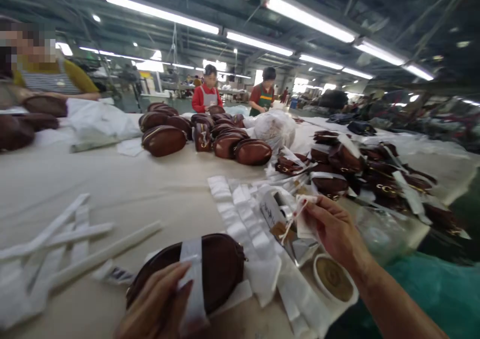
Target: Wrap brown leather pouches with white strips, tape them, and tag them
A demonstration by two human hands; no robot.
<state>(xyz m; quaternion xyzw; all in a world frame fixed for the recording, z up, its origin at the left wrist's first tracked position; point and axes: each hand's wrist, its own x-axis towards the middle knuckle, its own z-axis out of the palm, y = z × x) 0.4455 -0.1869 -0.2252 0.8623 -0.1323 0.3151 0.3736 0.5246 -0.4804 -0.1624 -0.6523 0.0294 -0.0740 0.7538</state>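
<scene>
Low in the view, my left hand (157, 299) lies over a dark brown leather pouch (223, 266). A white paper band (193, 269) wraps around the pouch's middle, and my fingertips touch it with the thumb apart. My right hand (333, 229) is raised at the right, pinching a white tag (304, 219) with a thin string hanging from it. Behind that tag stands an open box (272, 211) with handwriting on its side. A round white tub (335, 279) with a brownish inside sits below my right wrist.
Overlapping white strips (255, 229) lie beside the pouch, and loose white strips (75, 244) cross at the left. Several brown pouches (253, 151) stand at the back; more are heaped at the right (345, 164). Green plastic (435, 289) hangs at lower right. Other people work beyond the table.
</scene>
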